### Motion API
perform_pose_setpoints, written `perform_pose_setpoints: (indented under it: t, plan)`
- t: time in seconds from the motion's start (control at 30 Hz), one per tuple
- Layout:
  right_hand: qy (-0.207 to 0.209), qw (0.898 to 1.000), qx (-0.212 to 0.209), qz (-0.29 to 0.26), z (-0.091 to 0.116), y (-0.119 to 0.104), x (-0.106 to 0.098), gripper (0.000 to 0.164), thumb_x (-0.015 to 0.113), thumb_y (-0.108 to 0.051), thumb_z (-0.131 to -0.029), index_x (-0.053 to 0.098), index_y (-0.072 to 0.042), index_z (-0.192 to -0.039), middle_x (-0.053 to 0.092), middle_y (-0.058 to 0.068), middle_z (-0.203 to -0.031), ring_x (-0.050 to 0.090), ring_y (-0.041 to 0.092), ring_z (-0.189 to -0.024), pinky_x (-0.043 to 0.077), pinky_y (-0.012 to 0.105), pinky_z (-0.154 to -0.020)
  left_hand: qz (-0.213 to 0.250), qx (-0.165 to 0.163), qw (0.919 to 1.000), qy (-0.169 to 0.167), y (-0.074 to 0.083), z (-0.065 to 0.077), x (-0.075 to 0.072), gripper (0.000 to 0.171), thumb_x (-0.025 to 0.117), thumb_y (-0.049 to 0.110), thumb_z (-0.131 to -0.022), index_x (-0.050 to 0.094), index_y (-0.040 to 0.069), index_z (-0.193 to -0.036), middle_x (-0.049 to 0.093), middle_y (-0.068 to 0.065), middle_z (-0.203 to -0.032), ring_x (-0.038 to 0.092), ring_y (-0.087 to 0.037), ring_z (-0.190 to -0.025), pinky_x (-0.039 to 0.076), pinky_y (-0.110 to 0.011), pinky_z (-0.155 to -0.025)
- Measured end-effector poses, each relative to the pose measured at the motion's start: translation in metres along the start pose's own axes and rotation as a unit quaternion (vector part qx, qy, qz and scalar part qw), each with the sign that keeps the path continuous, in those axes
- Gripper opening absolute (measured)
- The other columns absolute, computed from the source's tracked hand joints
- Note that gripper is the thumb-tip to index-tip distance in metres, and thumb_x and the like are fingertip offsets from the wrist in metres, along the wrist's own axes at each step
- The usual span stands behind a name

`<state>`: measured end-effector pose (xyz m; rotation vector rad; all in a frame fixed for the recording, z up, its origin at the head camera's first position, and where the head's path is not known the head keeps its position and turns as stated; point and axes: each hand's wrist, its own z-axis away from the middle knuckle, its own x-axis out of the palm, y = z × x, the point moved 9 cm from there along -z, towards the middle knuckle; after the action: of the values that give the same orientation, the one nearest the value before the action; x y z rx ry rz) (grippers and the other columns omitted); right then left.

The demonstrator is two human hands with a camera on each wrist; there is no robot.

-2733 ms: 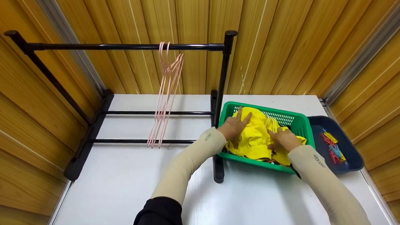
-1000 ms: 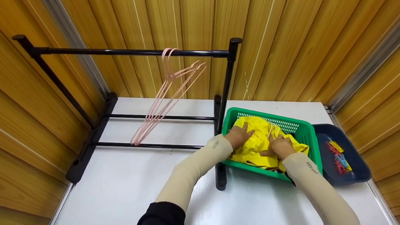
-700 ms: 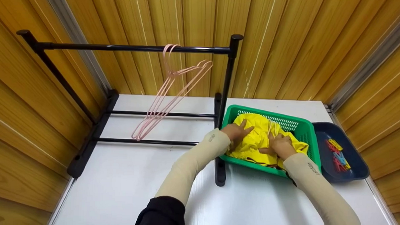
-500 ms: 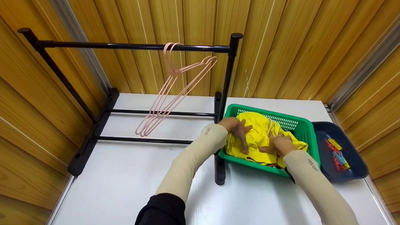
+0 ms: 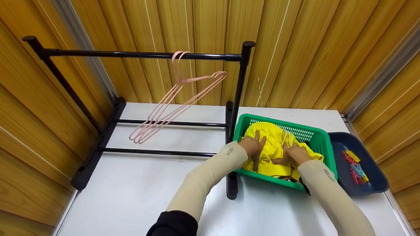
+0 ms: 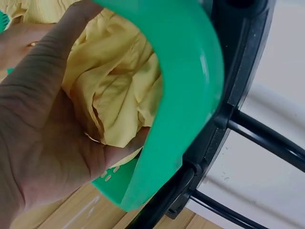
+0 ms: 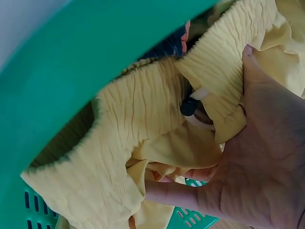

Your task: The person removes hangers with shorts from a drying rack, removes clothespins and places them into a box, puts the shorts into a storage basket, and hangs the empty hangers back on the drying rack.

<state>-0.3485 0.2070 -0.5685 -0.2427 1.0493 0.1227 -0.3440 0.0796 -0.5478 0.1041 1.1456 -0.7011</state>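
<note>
A crumpled yellow drawstring garment [image 5: 270,136] lies in the green basket [image 5: 270,180]. My left hand [image 5: 251,145] grips its left part with fingers spread; the left wrist view shows thumb and fingers round the bunched cloth [image 6: 116,105], beside the basket's rim. My right hand [image 5: 297,154] holds the garment's right part. In the right wrist view, that thumb lies along the gathered elastic waistband [image 7: 217,67] and the other fingers pass under folds, partly hidden. A black cord stopper [image 7: 189,106] sits on the pale drawstring by the waistband.
Left of the basket stands a black clothes rack [image 5: 128,54] with a few pink hangers [image 5: 179,81] on its bar. Its right foot [image 5: 232,185] is right beside the basket. At right, a dark blue tray [image 5: 374,165] holds several clothespins [image 5: 356,168]. Dark clothing [image 7: 164,50] shows beneath the garment.
My left hand shifts about on the yellow garment, its fingers reaching lower, while my right hand has moved slightly left on it. The pink hangers have swung round on the bar, spreading wider.
</note>
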Motion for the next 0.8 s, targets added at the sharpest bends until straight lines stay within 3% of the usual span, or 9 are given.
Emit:
perform_pose_setpoints:
  t: [0.07, 0.13, 0.2, 0.3, 0.37, 0.43, 0.6, 0.7, 0.8]
  plan:
    - [-0.013, 1.0, 0.019, -0.007, -0.001, 0.005, 0.003, 0.103, 0.066, -0.056, -0.092, 0.024, 0.016, -0.153, 0.04, 0.052, -0.131, 0.055, 0.055, -0.107, 0.044, 0.065, -0.105, -0.076, 0.004, 0.9967, 0.028, 0.005, 0.0, -0.004, 0.116, 0.064, 0.078, -0.081, 0.015, 0.015, -0.165, 0.024, -0.016, -0.169, 0.067, -0.008, -0.093, 0.054, -0.02, -0.082]
    - [-0.046, 0.996, 0.059, -0.037, -0.003, 0.011, 0.01, 0.11, 0.064, -0.063, -0.09, 0.016, 0.01, -0.157, 0.028, 0.051, -0.145, 0.047, 0.059, -0.121, 0.037, 0.067, -0.112, -0.121, 0.001, 0.9918, 0.042, 0.008, -0.001, -0.006, 0.096, 0.057, 0.067, -0.094, 0.017, 0.016, -0.165, 0.028, -0.013, -0.168, 0.065, -0.003, -0.085, 0.052, -0.017, -0.074]
    - [-0.073, 0.99, 0.095, -0.077, -0.005, 0.015, 0.015, 0.114, 0.063, -0.068, -0.089, 0.009, 0.004, -0.16, 0.014, 0.048, -0.155, 0.033, 0.063, -0.134, 0.028, 0.068, -0.117, -0.133, -0.002, 0.99, 0.046, 0.006, -0.001, -0.006, 0.084, 0.053, 0.057, -0.101, 0.018, 0.017, -0.165, 0.03, -0.012, -0.168, 0.065, -0.003, -0.085, 0.051, -0.016, -0.074]
    - [-0.094, 0.979, 0.127, -0.13, -0.009, 0.019, 0.013, 0.113, 0.062, -0.068, -0.09, 0.001, -0.006, -0.162, -0.002, 0.042, -0.161, 0.012, 0.063, -0.146, 0.017, 0.07, -0.12, -0.047, -0.008, 0.9981, 0.039, -0.005, -0.003, -0.007, 0.092, 0.067, 0.052, -0.095, 0.018, 0.017, -0.165, 0.025, -0.013, -0.169, 0.066, -0.011, -0.106, 0.054, -0.02, -0.09]
    - [-0.105, 0.972, 0.14, -0.156, -0.013, 0.022, 0.007, 0.111, 0.061, -0.068, -0.091, -0.002, -0.012, -0.162, -0.004, 0.039, -0.163, 0.006, 0.061, -0.149, 0.014, 0.07, -0.121, 0.04, -0.008, 0.9988, 0.026, -0.015, -0.008, -0.007, 0.11, 0.078, 0.057, -0.084, 0.016, 0.017, -0.165, 0.019, -0.015, -0.171, 0.062, -0.021, -0.123, 0.052, -0.026, -0.103]
    - [-0.123, 0.969, 0.136, -0.166, -0.017, 0.024, -0.001, 0.11, 0.057, -0.07, -0.092, -0.006, -0.014, -0.163, -0.005, 0.037, -0.163, 0.005, 0.057, -0.15, 0.014, 0.069, -0.122, 0.124, -0.011, 0.9922, 0.003, -0.026, -0.014, -0.006, 0.12, 0.083, 0.057, -0.078, 0.011, 0.019, -0.166, 0.01, -0.013, -0.173, 0.05, -0.029, -0.14, 0.045, -0.033, -0.114]
    - [-0.158, 0.97, 0.098, -0.153, -0.021, 0.024, -0.023, 0.101, 0.043, -0.07, -0.098, -0.007, -0.01, -0.162, -0.003, 0.038, -0.163, 0.01, 0.057, -0.148, 0.013, 0.07, -0.121, 0.22, 0.014, 0.9736, -0.057, -0.051, -0.026, 0.003, 0.114, 0.076, 0.046, -0.09, -0.008, 0.027, -0.165, -0.008, -0.003, -0.174, 0.022, -0.029, -0.158, 0.029, -0.038, -0.125]
    - [-0.156, 0.978, 0.082, -0.115, -0.019, 0.027, -0.04, 0.093, 0.04, -0.064, -0.102, -0.001, -0.006, -0.162, 0.001, 0.039, -0.162, 0.012, 0.058, -0.148, 0.014, 0.071, -0.121, 0.288, 0.053, 0.956, -0.021, -0.071, -0.026, -0.003, 0.101, 0.072, 0.039, -0.095, 0.001, 0.023, -0.166, 0.008, -0.005, -0.174, 0.023, -0.026, -0.158, 0.026, -0.038, -0.126]
    - [-0.129, 0.987, 0.063, -0.068, -0.017, 0.029, -0.062, 0.086, 0.042, -0.055, -0.105, 0.007, 0.002, -0.161, 0.004, 0.041, -0.161, 0.011, 0.059, -0.149, 0.015, 0.071, -0.12, 0.336, 0.081, 0.9371, 0.048, -0.103, -0.019, -0.018, 0.071, 0.07, 0.029, -0.097, 0.037, 0.011, -0.158, 0.045, -0.012, -0.159, 0.046, -0.027, -0.145, 0.038, -0.041, -0.119]
